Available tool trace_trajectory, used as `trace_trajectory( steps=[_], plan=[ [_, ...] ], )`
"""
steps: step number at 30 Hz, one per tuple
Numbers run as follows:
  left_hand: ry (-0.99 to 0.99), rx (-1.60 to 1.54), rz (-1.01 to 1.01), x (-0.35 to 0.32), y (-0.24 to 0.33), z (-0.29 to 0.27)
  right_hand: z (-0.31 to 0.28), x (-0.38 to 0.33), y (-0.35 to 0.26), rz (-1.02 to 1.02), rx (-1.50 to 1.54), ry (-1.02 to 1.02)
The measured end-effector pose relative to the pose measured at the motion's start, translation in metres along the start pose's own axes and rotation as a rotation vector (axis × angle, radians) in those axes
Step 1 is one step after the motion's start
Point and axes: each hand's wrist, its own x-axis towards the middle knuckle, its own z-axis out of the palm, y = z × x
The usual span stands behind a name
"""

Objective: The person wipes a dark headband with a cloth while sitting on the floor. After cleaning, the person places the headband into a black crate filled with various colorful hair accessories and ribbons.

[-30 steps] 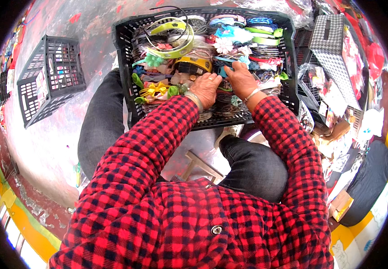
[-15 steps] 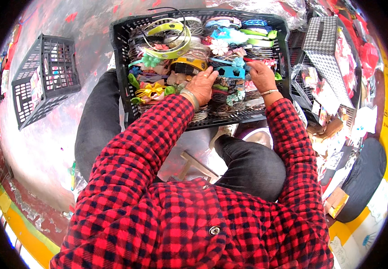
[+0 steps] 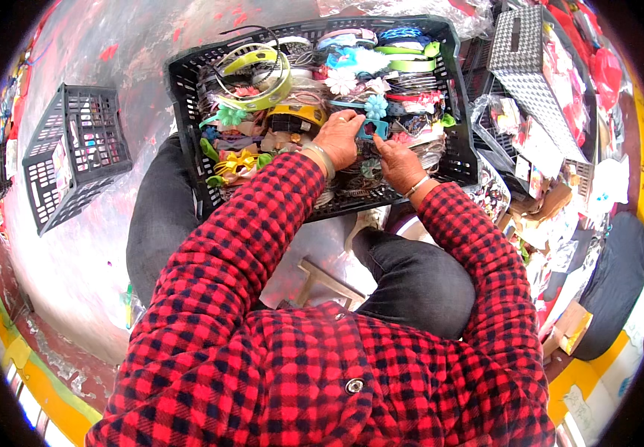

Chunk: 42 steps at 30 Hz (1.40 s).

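A black plastic crate (image 3: 185, 82) sits in front of my knees, packed with several colourful headbands and hair accessories. Both hands are inside it, near its front middle. My left hand (image 3: 339, 138) and my right hand (image 3: 398, 160) pinch a small teal hair piece (image 3: 372, 128) between them. A lime green headband (image 3: 262, 74) lies at the crate's back left. A yellow band (image 3: 296, 113) lies just left of my left hand. A teal flower piece (image 3: 375, 106) lies behind the held piece.
A second black crate (image 3: 76, 160) with a few small items lies tilted on the floor at left. A houndstooth-patterned box (image 3: 534, 71) and bags of packaged goods crowd the right side. A dark bag (image 3: 612, 283) lies at right. My knees flank a wooden stool part (image 3: 322, 277).
The hands came together from their spread positions and now hold the teal piece between them. The head view shifted, so the crate sits slightly lower in the picture.
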Motion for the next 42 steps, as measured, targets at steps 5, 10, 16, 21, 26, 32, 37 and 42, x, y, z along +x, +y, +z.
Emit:
trace_trajectory(
  steps=[5,10,16,21,26,32,37,42],
  plan=[
    [-0.028,0.023,0.059,-0.003,-0.011,-0.001,-0.005,0.003,-0.001,-0.074,-0.058,0.237],
    [-0.236,0.263,-0.030,-0.018,-0.020,-0.006,0.020,-0.001,0.004,0.046,0.065,-0.018],
    [-0.079,0.163,-0.077,-0.016,-0.015,0.002,0.012,0.000,-0.006,0.127,0.025,-0.054],
    [0.011,0.137,0.085,-0.012,-0.011,0.000,0.012,0.000,-0.005,0.134,0.063,-0.028],
    [-0.008,0.135,0.139,-0.007,-0.007,0.012,0.013,-0.005,-0.002,0.097,0.068,-0.039],
    [-0.173,0.216,0.013,-0.003,0.001,0.004,0.006,0.001,-0.011,0.113,0.094,-0.097],
    [-0.144,0.325,0.044,0.004,-0.009,0.017,0.024,0.025,0.003,0.038,-0.052,-0.042],
    [-0.038,0.233,0.141,-0.014,-0.010,0.009,0.022,0.032,0.007,0.090,-0.056,-0.131]
  ],
)
